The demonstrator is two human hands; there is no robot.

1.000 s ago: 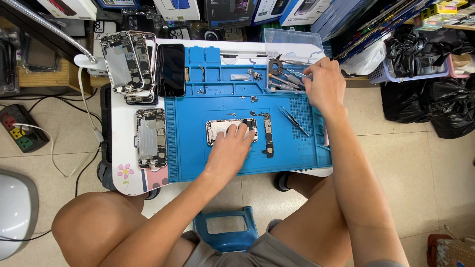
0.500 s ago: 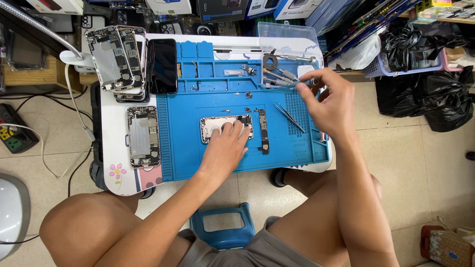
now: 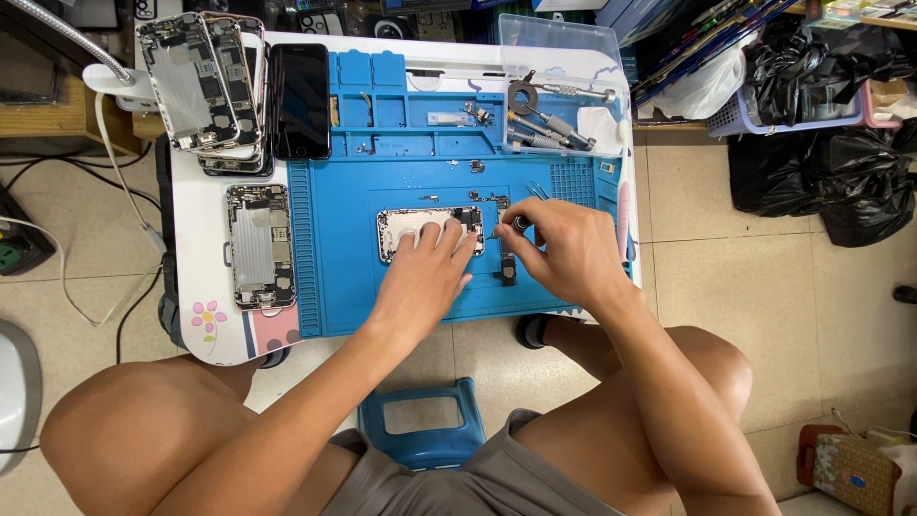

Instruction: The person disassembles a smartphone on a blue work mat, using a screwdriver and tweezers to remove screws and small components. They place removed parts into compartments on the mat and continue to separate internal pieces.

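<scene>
An opened phone housing [image 3: 401,229] lies in the middle of a blue work mat [image 3: 344,277] on a small white table. My left hand [image 3: 430,272] lies flat on it, fingertips pressing its right half down. My right hand [image 3: 568,253] is just to the right of the phone, fingers pinched on a thin screwdriver [image 3: 519,224] whose tip points at the phone's right edge. A dark, narrow phone part [image 3: 507,270] lies on the mat between my two hands.
A stack of bare phone housings [image 3: 201,86] and a black phone [image 3: 301,100] sit at the table's back left, another open phone [image 3: 260,247] at the left. A clear tray of tools [image 3: 564,105] stands back right. A blue stool [image 3: 425,420] and my knees are below; black bags [image 3: 821,143] lie right.
My right hand has come from the tool tray down and left to the phone's right edge, carrying the screwdriver. My left hand has stayed on the phone.
</scene>
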